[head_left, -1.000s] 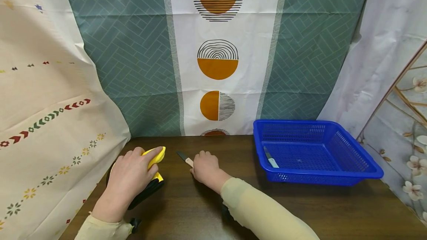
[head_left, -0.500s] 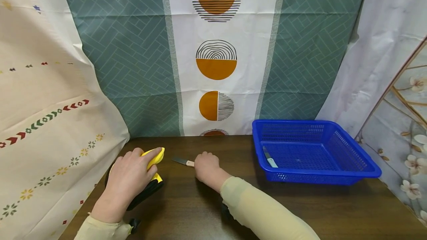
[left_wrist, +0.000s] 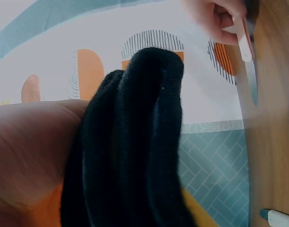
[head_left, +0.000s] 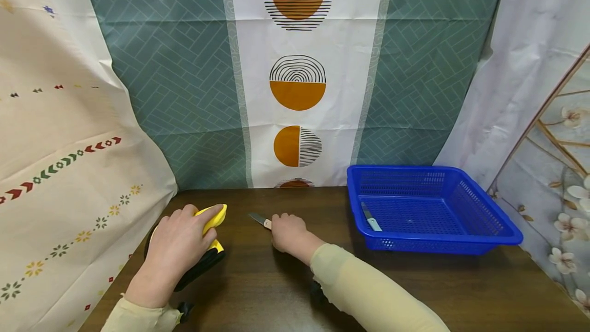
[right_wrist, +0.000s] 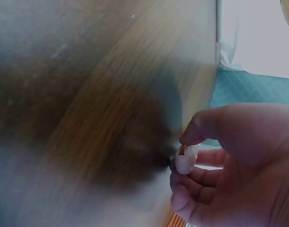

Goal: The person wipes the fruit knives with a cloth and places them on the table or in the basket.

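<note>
Two hands, low over a brown wooden tabletop, patterned fabric hanging behind and at both sides. Left hand: thumb and fingers round a yellow-and-black fabric bundle. Right hand: it's pinching a paring knife by its pale handle, blade out toward the bundle; whether the tip touches wood, can't tell. Over on the right, a blue plastic basket, second knife lying near its left wall. Wood shows between bundle and blade, a wider stretch from right hand to basket; the tabletop's back edge meets the fabric.
</note>
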A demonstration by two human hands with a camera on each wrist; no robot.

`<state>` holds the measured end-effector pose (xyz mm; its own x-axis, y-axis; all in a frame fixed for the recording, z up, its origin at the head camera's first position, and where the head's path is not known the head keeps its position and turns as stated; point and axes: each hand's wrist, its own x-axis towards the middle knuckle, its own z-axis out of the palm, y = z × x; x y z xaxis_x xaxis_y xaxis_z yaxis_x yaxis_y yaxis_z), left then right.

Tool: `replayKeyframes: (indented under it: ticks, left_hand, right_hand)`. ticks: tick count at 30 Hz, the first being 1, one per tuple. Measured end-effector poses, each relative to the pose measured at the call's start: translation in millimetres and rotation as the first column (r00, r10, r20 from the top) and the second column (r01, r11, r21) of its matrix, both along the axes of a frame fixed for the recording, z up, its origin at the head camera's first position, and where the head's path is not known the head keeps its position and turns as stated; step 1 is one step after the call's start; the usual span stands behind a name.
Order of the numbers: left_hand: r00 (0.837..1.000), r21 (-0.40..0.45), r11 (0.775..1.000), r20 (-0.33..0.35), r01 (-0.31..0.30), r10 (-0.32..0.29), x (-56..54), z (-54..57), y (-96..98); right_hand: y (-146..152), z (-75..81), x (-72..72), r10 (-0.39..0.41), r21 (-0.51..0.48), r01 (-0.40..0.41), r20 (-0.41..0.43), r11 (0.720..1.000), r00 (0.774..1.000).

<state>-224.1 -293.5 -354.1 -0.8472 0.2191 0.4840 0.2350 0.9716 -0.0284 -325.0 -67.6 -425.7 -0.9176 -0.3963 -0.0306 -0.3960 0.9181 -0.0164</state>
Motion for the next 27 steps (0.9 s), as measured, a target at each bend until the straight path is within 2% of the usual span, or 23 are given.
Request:
replayKeyframes:
  ticks: [6,11,20,27]
  left_hand:
    - [1.0,-0.002,1.0,0.006,0.004,-0.004,-1.1,1.1,1.7]
    - [1.0,-0.006,1.0,0.001,0.01,-0.01,-2.3,1.2,2.8]
    - [1.0,-0.014,1.0,0.003,0.011,-0.011,-0.1,2.6,4.7]
    - [1.0,-0.004,1.0,0.002,0.013,-0.013,1.6,3.0,10.1]
  right_hand:
    - [5.5,3.3,5.2,-0.026,0.022,0.025,0.051,0.999,0.998]
    - [12.1,3.9,9.4,-0.013,0.002,0.013,0.032,1.0,0.999]
    - [31.8,11.6,24.5,0.084,-0.048,-0.09,-0.109,0.995,0.99]
    - [48.9,19.9,38.7,0.138,-0.113,-0.172,-0.259,0.979,0.956]
